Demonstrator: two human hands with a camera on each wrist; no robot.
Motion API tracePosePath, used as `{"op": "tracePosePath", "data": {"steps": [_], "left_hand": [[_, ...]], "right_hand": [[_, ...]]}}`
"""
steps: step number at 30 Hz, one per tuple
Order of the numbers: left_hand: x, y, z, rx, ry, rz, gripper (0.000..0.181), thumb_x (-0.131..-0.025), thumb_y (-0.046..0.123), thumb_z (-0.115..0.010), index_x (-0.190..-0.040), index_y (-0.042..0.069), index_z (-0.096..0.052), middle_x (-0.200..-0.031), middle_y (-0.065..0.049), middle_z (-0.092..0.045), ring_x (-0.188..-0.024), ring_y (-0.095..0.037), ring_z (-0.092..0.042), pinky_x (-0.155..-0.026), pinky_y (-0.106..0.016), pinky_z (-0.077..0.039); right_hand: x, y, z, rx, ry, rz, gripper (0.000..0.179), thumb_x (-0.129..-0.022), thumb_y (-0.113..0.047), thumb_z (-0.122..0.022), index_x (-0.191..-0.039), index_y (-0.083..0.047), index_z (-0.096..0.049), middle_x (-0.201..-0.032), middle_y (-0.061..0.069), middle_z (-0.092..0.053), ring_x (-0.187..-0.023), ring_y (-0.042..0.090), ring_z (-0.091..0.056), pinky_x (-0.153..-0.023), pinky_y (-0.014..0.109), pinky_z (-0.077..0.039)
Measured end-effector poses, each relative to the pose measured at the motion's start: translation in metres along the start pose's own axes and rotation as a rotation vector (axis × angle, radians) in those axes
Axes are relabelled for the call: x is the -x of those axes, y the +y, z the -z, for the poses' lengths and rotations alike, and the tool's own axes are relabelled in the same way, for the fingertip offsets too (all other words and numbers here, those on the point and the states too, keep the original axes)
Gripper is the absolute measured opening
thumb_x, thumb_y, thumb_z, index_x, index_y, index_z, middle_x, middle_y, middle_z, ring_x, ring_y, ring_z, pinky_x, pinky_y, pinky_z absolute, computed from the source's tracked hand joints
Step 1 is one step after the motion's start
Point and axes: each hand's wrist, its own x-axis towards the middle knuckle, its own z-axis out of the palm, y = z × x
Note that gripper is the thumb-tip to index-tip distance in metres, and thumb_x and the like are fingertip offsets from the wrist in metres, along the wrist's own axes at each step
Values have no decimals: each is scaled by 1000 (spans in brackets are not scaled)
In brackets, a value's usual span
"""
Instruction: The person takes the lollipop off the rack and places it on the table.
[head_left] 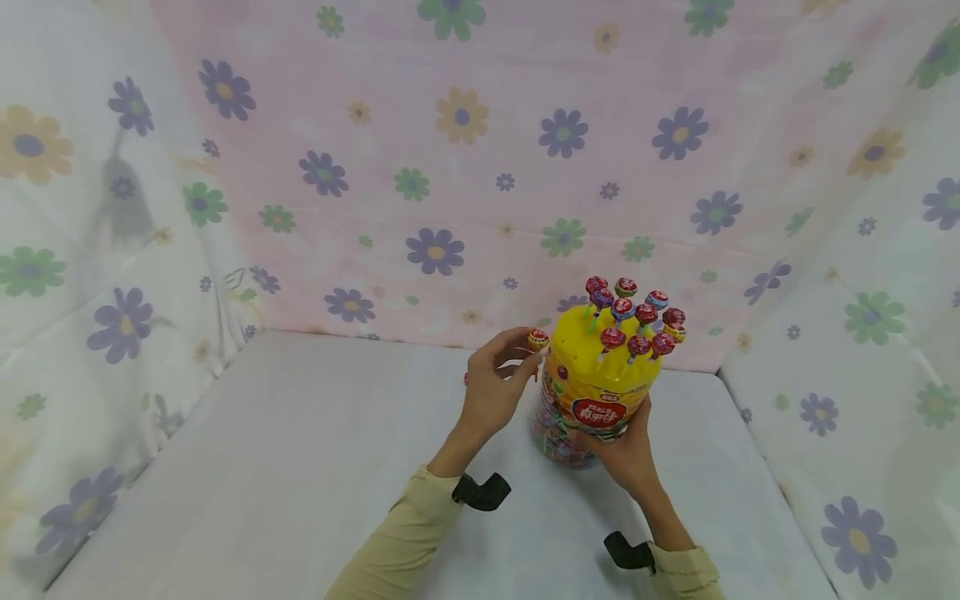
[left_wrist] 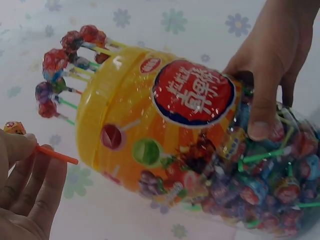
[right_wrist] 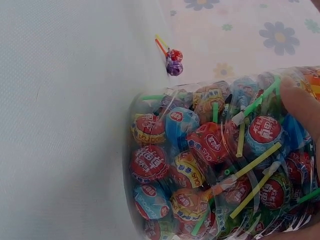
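Observation:
My left hand (head_left: 493, 379) pinches a lollipop (head_left: 537, 337) between thumb and fingertips, just left of a big jar's yellow lid (head_left: 592, 354). In the left wrist view its orange stick (left_wrist: 57, 154) points toward the lid, apart from it. Several wrapped lollipops (head_left: 622, 310) stand by their sticks in the lid's top. My right hand (head_left: 626, 450) grips the clear plastic jar (right_wrist: 220, 165) low on its side, thumb across the front. Through the wall show many wrapped lollipops with green and yellow sticks. A yellow and orange label (left_wrist: 150, 120) wraps the jar's upper part.
The jar stands on a white table (head_left: 300, 433), right of the middle. Two loose lollipops, one purple (right_wrist: 174, 68) and one red (right_wrist: 175, 55), lie beyond it near the back edge. A flowered curtain (head_left: 450, 167) encloses the table at the back and both sides.

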Motion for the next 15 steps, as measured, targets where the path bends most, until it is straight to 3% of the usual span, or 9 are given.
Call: {"op": "tracePosePath", "data": {"steps": [6, 15], "left_hand": [[11, -15, 18, 26, -11, 65, 35, -93, -1, -70, -128, 0, -66, -110, -21, -69, -95, -34, -71, -77, -23, -61], [26, -38, 43, -49, 21, 176, 33, -92, -1, -71, -125, -1, -67, -106, -20, -71, -93, -32, -73, -77, -21, -60]], "right_hand": [[0, 1, 1, 3, -6, -18, 111, -82, -14, -87, -155, -28, -5, -152, 11, -35, -142, 35, -39, -118, 63, -31], [0, 3, 1, 9, -12, -14, 112, -82, -14, -87, -155, -29, -4, -152, 11, -34, -143, 35, -38, -118, 64, -29]]}}
